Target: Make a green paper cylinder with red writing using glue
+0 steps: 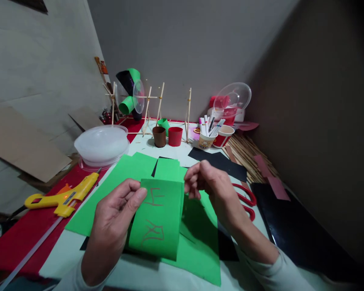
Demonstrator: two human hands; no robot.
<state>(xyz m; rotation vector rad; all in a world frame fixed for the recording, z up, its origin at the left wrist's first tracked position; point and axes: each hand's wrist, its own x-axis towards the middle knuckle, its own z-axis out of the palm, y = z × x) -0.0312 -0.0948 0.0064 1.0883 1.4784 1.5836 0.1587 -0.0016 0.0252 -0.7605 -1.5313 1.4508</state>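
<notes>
My left hand (117,220) grips a piece of green craft sheet (168,218) by its upper left edge, thumb on the front. The piece looks folded or layered, and brownish marks are drawn on its face. At its upper right corner is my right hand (208,182), fingers curled together; whether they pinch the corner or something small, I cannot make out. Beneath both hands lie larger green sheets (200,262). Several smaller green pieces (167,167) sit just beyond the held one. Red-handled scissors (245,194) lie partly hidden behind my right forearm.
A yellow glue gun (69,196) with a long glue stick lies at left, beside plastic lids (101,145). Brown (159,137) and red paper cups (175,136) stand near a stick frame (188,115). Markers fill a cup (206,140). Thin wooden sticks (250,155) and a black sheet (220,161) lie right.
</notes>
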